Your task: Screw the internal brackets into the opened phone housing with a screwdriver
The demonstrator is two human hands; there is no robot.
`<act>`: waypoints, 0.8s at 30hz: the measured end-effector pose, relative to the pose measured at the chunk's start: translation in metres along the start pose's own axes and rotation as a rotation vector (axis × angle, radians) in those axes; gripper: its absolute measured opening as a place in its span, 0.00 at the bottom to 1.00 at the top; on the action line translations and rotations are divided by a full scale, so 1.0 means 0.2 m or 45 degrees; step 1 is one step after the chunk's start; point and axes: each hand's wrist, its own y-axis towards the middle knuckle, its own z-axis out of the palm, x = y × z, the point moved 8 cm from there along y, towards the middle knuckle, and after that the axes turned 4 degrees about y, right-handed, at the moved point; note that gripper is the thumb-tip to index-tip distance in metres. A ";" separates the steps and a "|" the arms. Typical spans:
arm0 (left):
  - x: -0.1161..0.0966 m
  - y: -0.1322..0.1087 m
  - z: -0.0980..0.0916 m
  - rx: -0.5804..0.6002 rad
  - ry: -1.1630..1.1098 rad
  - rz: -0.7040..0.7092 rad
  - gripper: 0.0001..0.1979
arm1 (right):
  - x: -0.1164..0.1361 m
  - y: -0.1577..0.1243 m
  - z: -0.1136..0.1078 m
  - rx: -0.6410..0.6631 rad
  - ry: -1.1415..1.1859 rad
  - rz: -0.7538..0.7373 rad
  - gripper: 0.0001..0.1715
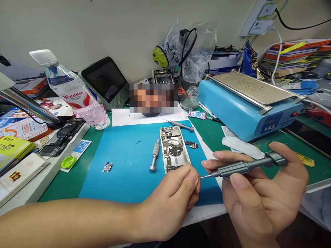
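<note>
My right hand grips a grey precision screwdriver, tip pointing left. My left hand is closed in a pinch right at that tip; whatever it pinches is too small to see. Just beyond my left hand an opened phone lies on the blue mat, its insides exposed. A second screwdriver lies left of the phone and a third behind it. A small metal part sits on the mat's left and a dark part right of the phone.
A blue heating plate machine stands at the right. A tilted water bottle, a small screen device, a glass jar, a dark phone part and a green cap are around the mat. Books and cables crowd both sides.
</note>
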 end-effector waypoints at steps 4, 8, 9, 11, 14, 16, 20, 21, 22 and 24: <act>0.01 -0.01 0.00 0.001 -0.062 -0.020 0.21 | 0.00 0.00 0.00 -0.004 0.000 0.012 0.37; 0.01 -0.01 0.00 0.002 -0.111 -0.019 0.20 | 0.00 -0.01 0.00 -0.014 -0.001 0.005 0.36; 0.01 -0.01 0.00 0.001 -0.112 -0.014 0.20 | 0.00 -0.01 0.00 -0.019 -0.004 0.004 0.35; 0.00 0.00 0.00 0.004 -0.107 -0.006 0.20 | 0.00 -0.01 0.00 -0.030 -0.009 0.010 0.34; -0.01 0.00 0.00 0.008 -0.108 0.002 0.20 | 0.00 -0.01 0.00 -0.029 -0.013 0.021 0.35; -0.01 0.00 -0.01 0.006 -0.119 0.001 0.19 | 0.00 -0.01 0.00 -0.038 -0.012 0.018 0.35; -0.01 0.00 -0.01 0.003 -0.153 -0.026 0.16 | 0.01 -0.01 0.00 -0.050 -0.006 0.002 0.35; -0.01 0.00 -0.01 0.003 -0.159 -0.037 0.14 | 0.01 -0.01 0.01 -0.050 -0.006 0.003 0.35; -0.01 -0.01 -0.01 0.001 -0.161 -0.049 0.13 | 0.01 -0.01 0.01 -0.053 -0.010 0.003 0.36; -0.01 -0.01 -0.01 0.004 -0.153 -0.064 0.11 | 0.01 -0.01 0.00 -0.064 -0.016 0.005 0.36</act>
